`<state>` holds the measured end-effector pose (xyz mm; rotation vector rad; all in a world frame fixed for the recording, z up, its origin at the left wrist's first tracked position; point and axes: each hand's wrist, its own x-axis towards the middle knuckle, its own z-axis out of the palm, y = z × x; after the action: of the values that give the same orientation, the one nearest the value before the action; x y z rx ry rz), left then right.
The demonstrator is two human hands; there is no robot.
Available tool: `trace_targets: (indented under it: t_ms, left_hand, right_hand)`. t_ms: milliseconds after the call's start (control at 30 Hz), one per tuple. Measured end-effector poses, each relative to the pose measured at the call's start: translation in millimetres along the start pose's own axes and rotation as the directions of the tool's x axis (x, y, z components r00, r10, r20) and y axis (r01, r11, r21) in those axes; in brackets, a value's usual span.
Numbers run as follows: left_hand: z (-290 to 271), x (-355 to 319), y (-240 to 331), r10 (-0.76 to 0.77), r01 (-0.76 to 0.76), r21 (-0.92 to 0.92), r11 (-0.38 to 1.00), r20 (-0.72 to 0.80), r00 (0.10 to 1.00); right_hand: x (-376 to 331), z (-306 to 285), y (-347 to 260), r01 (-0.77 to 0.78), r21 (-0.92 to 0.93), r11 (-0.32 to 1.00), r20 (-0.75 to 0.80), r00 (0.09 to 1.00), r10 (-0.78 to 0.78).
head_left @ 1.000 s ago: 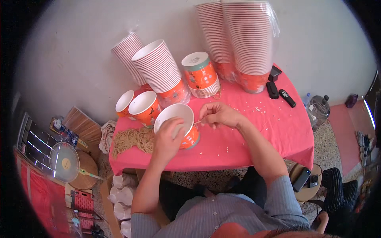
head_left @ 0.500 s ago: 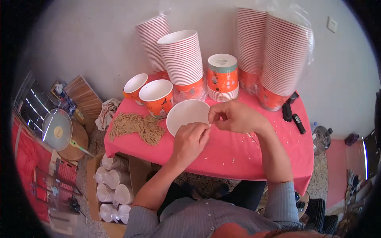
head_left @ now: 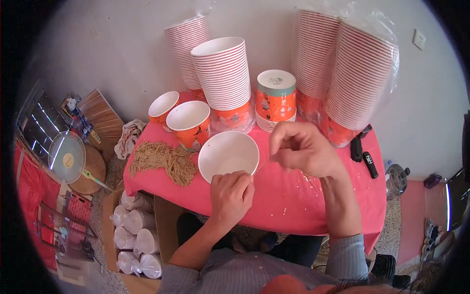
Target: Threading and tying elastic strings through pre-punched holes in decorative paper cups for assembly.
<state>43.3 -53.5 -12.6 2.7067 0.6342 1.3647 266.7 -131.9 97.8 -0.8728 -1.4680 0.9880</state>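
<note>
A paper bucket [head_left: 227, 152] with a white inside tilts its open mouth toward me at the table's front edge. My left hand [head_left: 232, 198] is closed at its near rim, fingers bent over the edge. To the right of the bucket, my right hand [head_left: 307, 151] is raised above the tablecloth with thumb and forefinger pinched. A thin strand [head_left: 263, 165] runs from this pinch toward the bucket's rim by my left fingers. Left of the bucket lies a loose bundle of tan cords [head_left: 164, 161].
Two orange paper buckets [head_left: 188, 117] stand behind the cords. Tall bucket stacks [head_left: 362, 73] in clear plastic line the wall. An upturned bucket [head_left: 276, 98] sits between them. White bits dot the pink tablecloth [head_left: 279, 196]. A carton [head_left: 164, 210] of wrapped cups is at lower left.
My right hand has moved right and away from my left hand, and the thin strand now shows between them. My left hand has shifted slightly down at the bucket's rim.
</note>
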Motion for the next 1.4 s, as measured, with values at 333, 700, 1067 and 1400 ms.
trace_targets:
  t_ms: [333, 700, 1067, 1400]
  left_hand:
    - [4.0, 0.1, -4.1, -0.008, 0.008, 0.026, 1.0, 0.02, 1.0]
    - [-0.6, 0.9, -10.3, -0.021, 0.02, 0.046, 0.999, 0.006, 1.0]
    - [1.8, -2.7, -11.6, 0.005, -0.006, 0.111, 0.994, 0.006, 1.0]
    - [-24.6, 7.2, 2.6, -0.035, 0.028, -0.103, 0.994, -0.066, 0.997]
  right_hand:
    - [-32.6, -18.0, -37.1, 0.423, 0.262, 0.867, -0.305, 0.889, -0.341]
    - [-63.0, -48.8, -78.8, 0.413, 0.37, 0.832, 0.591, 0.586, -0.554]
    - [-79.4, -4.4, -81.3, 0.639, 0.672, 0.375, -0.144, 0.609, -0.78]
    - [-24.7, 36.5, -27.5, 0.383, -0.012, 0.924, -0.503, 0.796, -0.336]
